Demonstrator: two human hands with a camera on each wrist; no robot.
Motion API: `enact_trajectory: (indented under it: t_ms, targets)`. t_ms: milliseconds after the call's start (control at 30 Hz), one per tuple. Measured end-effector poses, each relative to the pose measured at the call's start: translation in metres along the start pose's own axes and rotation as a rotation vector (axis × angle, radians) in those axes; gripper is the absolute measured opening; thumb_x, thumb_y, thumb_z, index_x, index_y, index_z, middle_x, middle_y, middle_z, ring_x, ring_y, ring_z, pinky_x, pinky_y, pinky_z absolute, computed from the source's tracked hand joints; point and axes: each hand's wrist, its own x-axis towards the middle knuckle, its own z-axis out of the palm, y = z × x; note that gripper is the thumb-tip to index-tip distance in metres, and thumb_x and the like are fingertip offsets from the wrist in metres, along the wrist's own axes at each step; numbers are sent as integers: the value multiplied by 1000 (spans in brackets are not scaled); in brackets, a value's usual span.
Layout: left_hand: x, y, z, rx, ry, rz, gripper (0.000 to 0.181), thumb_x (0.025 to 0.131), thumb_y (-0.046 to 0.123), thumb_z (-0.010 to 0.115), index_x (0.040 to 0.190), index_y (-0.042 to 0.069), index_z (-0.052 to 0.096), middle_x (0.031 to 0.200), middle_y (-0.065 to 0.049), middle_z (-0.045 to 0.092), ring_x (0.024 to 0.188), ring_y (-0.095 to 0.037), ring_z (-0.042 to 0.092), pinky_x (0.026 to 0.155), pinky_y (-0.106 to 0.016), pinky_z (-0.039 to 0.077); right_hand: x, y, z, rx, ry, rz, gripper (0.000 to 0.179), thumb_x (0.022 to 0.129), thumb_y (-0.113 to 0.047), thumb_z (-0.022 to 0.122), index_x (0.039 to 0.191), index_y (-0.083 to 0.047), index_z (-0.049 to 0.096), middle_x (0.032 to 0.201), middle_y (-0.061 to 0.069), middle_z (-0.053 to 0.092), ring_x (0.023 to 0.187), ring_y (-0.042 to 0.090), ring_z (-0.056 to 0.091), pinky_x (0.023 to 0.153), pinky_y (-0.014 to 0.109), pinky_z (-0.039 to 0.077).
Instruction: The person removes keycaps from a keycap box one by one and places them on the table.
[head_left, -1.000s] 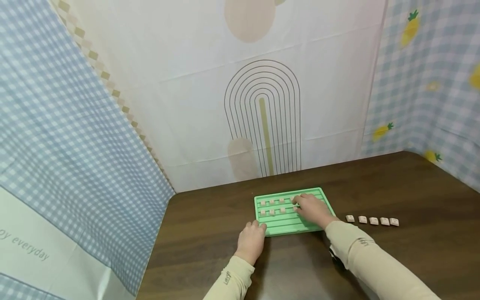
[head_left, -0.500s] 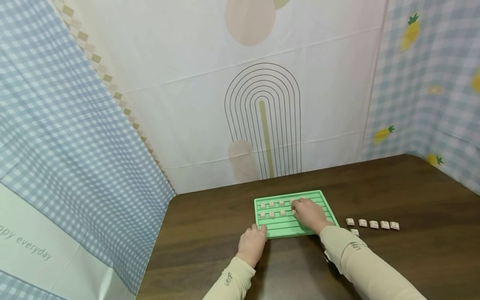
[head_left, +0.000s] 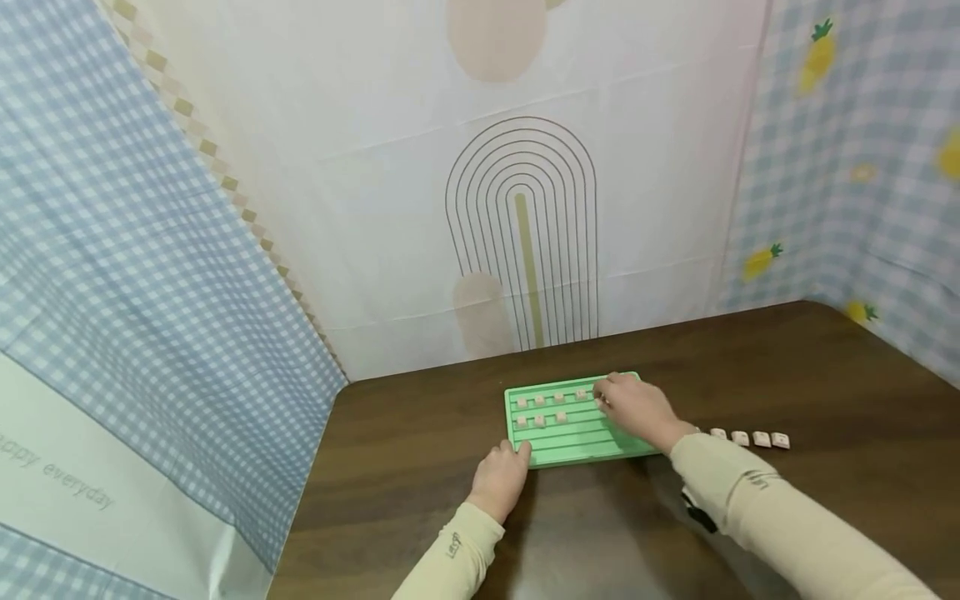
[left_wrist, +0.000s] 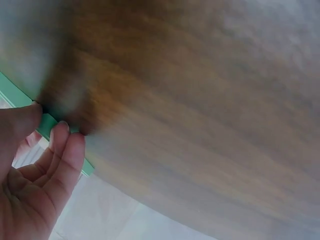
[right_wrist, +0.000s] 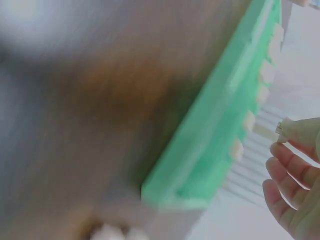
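A light green tray (head_left: 570, 450) with raised ridges lies on the table. Small off-white keycaps (head_left: 558, 398) stand on it in two rows toward its left side. At the tray's front left corner, my left hand (head_left: 501, 477) pinches the edge between thumb and fingers, as the left wrist view also shows. Over the tray's back right part is my right hand (head_left: 639, 408). In the right wrist view, its thumb and index finger pinch one keycap (right_wrist: 279, 129), raised off the tray, while the other fingers are loosely bent.
To the right of the tray, several loose keycaps (head_left: 762, 439) lie in a line on the dark wooden table (head_left: 405, 467), partly hidden by my right sleeve. A white printed cloth (head_left: 390, 250) hangs behind the table, with blue checked cloth (head_left: 187, 250) at both sides.
My right hand has moved back and to the right from the second row's end, where a keycap stood at its fingertips. My left hand keeps its grip on the tray corner.
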Motion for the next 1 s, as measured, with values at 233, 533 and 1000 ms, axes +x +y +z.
enact_trajectory:
  t_ms: [233,533,1000]
  targets:
    - [4,-8,-4,-9,12,3,12,85,6,60,89,9,49,72,-8,54,60,-17,56,46,-24,48,-30,34,-45,-41,9,4,15,86,-17,63,99,-10,64,89,4,61,76,19,58,57,31,47]
    - [5,-11,-5,-49,7,17,14,84,6,61,93,12,52,73,-10,55,57,-20,57,44,-27,49,-89,79,-38,-30,-65,88,8,83,-15,65,91,-13,63,82,-1,61,66,12,55,50,29,43]
    - [4,0,-10,-75,-52,-7,6,87,11,58,92,11,55,74,-11,56,60,-20,59,47,-28,49,-114,89,-13,-92,-56,79,9,79,-9,68,85,-10,62,76,-1,58,61,11,54,49,28,43]
